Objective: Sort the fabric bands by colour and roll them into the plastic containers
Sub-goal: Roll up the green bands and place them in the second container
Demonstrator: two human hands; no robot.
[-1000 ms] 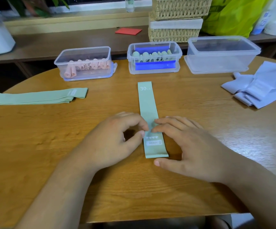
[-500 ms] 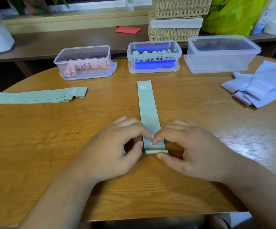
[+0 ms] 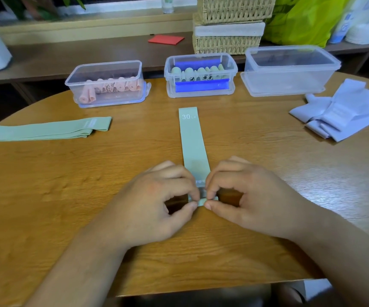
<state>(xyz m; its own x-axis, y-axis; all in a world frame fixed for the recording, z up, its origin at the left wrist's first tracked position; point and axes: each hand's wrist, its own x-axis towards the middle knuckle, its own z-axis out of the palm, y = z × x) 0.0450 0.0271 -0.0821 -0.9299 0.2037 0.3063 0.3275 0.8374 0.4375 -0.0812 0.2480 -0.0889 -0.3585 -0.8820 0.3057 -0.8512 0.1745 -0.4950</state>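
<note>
i'm pinching the near end of the green band [image 3: 193, 142] at frame centre with my left hand [image 3: 157, 202] and right hand [image 3: 252, 200].

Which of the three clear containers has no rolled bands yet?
The large right container, nearest the lilac bands. The left container holds pink rolls, the middle container green rolls.

Home room, wicker baskets [image 3: 234, 12], houseplant [image 3: 46, 5], wooden table [image 3: 68, 196]
</note>
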